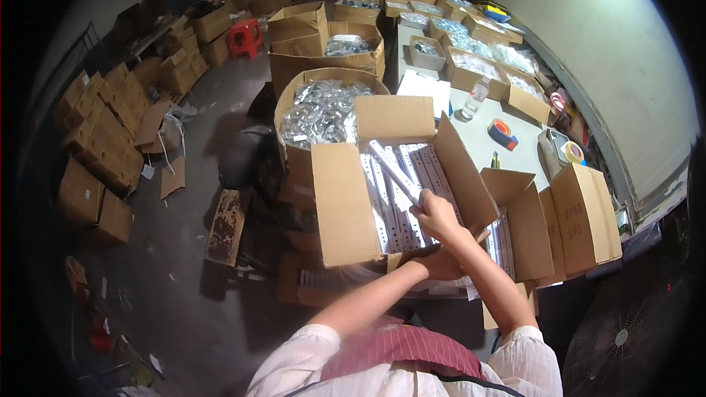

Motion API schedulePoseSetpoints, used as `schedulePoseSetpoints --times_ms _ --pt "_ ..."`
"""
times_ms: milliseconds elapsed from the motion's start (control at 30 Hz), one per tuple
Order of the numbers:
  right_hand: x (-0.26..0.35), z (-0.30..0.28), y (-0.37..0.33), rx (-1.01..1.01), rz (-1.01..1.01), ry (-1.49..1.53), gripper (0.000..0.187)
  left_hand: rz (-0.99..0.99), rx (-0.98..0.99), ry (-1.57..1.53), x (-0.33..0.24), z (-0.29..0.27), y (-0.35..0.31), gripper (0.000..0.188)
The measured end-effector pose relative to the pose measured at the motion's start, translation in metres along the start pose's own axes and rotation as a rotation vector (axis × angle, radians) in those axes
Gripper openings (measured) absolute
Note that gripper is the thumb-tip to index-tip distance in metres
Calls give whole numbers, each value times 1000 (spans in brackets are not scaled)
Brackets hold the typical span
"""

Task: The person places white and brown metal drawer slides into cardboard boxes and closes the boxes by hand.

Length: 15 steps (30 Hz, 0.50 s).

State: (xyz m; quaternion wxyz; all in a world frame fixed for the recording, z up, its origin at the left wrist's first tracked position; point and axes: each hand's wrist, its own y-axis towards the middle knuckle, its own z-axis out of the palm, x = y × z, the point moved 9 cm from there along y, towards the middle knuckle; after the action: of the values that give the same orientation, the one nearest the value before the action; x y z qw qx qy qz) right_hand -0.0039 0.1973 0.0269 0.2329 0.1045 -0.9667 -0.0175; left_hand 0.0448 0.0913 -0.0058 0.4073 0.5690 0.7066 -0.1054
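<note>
An open cardboard box (pixel 346 209) in front of me holds several long, pale metal rails (pixel 423 165) with holes along them, lying side by side. My right hand (pixel 437 215) is closed around the near end of one metal rail (pixel 393 169), which slants up across the others toward the box's far left corner. Beneath my right forearm, my left hand (pixel 443 265) lies at the box's near side. The crossing arm covers part of it, and its grip is hidden.
More rails lie in a second open box (pixel 515 228) on the right. Beyond stands a round carton of plastic-bagged parts (pixel 323 106). A bottle (pixel 475 99) and tape roll (pixel 503 132) sit on the table. A fan (pixel 621 337) is at the lower right; a red stool (pixel 245 38) stands farther left.
</note>
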Motion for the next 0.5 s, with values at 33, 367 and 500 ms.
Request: schedulePoseSetpoints --times_ms 33,367,500 --pt "-2 0 0 46 68 117 31 2 22 5 0 1 -1 73" --pt "33 45 11 242 -9 77 61 7 -30 -200 6 1 -3 24" --pt "52 51 13 222 -6 -154 62 130 -150 -47 -17 -17 -4 21"
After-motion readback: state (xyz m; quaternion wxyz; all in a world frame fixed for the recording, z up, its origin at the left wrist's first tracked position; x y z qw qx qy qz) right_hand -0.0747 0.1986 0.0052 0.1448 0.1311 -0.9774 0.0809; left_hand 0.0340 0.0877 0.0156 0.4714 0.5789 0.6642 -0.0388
